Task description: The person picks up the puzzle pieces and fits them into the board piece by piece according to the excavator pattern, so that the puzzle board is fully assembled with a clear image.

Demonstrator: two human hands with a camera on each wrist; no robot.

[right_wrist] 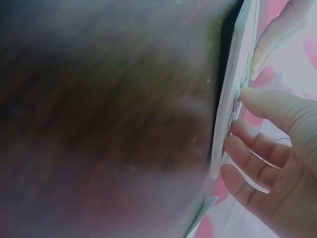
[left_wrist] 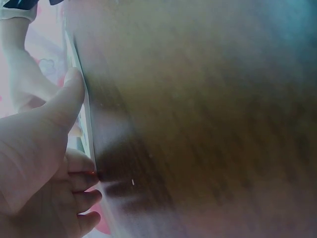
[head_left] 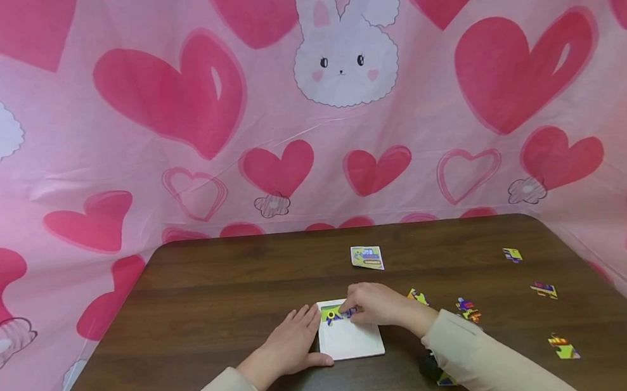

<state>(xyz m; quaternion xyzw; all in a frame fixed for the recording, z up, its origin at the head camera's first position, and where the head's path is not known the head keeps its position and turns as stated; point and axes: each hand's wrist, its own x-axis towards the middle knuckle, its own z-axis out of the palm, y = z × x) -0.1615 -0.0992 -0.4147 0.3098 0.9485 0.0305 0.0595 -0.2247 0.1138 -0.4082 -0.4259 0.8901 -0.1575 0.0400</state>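
Note:
A small white puzzle tray (head_left: 352, 342) lies on the table, with a green and yellow puzzle piece (head_left: 329, 315) in its upper left corner. My left hand (head_left: 290, 344) rests at the tray's left side, fingers extended along the edge and thumb at the lower left corner. Over the tray's upper part, my right hand (head_left: 379, 306) holds a puzzle piece (head_left: 351, 312) between thumb and fingertips, right beside the first piece and down at the tray. In the right wrist view the thumb (right_wrist: 267, 106) and fingers bear on the tray's face; they partly hide the held piece.
A picture card (head_left: 367, 258) of a yellow digger lies behind the tray. Loose puzzle pieces (head_left: 468, 310) lie to the right, several of them farther out, such as a yellow and red piece (head_left: 563, 346). A pink heart-print cloth (head_left: 276, 110) hangs behind the wooden table (head_left: 199, 309).

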